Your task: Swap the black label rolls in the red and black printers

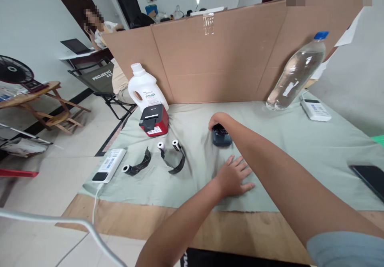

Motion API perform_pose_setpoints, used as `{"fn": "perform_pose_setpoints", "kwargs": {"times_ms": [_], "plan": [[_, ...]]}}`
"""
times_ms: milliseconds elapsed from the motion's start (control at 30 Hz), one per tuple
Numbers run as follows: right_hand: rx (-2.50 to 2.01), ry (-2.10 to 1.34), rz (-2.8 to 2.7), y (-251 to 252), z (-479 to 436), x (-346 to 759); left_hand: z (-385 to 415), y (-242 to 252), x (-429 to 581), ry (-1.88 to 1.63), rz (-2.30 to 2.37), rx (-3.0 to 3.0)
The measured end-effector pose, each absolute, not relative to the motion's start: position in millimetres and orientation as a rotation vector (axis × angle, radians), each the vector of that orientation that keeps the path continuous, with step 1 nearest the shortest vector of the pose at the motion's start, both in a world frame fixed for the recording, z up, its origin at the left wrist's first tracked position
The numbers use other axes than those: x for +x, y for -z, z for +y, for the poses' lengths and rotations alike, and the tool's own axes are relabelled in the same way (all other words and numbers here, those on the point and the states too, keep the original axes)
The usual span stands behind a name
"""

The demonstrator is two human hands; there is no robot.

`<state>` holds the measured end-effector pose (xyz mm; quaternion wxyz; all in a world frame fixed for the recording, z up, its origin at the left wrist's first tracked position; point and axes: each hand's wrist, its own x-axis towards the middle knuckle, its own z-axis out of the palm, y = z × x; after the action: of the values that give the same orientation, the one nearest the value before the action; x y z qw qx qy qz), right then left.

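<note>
My left hand lies flat on the green cloth, palm down with its fingers spread, just in front of a small dark rounded device. Reaching across from the right, my right hand bends over the back of that device. Its fingertips curl down at the far left edge, mostly hidden, and seem to grip it. To the left are small white-cored rolls with black strips: one roll lies apart, while two others sit close together. Behind them stands a red and black box-shaped machine.
A white jug stands behind the red machine. White power strips lie at left and right. A clear bottle leans against the cardboard panel. A phone lies at the right edge. Someone sits beyond the panel.
</note>
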<state>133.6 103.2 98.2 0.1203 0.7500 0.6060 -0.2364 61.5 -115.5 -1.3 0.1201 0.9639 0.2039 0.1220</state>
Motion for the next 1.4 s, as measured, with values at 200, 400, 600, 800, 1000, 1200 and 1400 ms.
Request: {"fn": "perform_pose_setpoints", "kwargs": {"times_ms": [200,400,600,800,1000,1200,1400], "plan": [[2.035,0.75,1.503,-104.1,102.4,131.3,-116.1,4.3,61.2,-0.406,0.595,2.807],[2.043,0.806,1.487,-102.4,104.6,134.4,-116.4,1.0,61.4,-0.386,0.594,2.809],[2.023,0.821,1.469,-101.2,107.8,134.9,-116.0,0.3,62.0,-0.398,0.596,2.844],[2.007,0.809,1.461,-105.4,104.9,132.9,-116.2,2.6,61.3,-0.401,0.594,2.833],[2.04,0.801,1.498,-107.6,102.1,133.6,-116.5,0.9,60.7,-0.396,0.596,2.802],[2.071,0.828,1.488,-107.6,103.0,132.8,-116.7,-4.1,60.9,-0.316,0.606,2.799],[2.129,0.821,1.606,-116.3,81.2,145.4,-117.4,-6.8,58.3,-0.197,0.631,2.782]]}}
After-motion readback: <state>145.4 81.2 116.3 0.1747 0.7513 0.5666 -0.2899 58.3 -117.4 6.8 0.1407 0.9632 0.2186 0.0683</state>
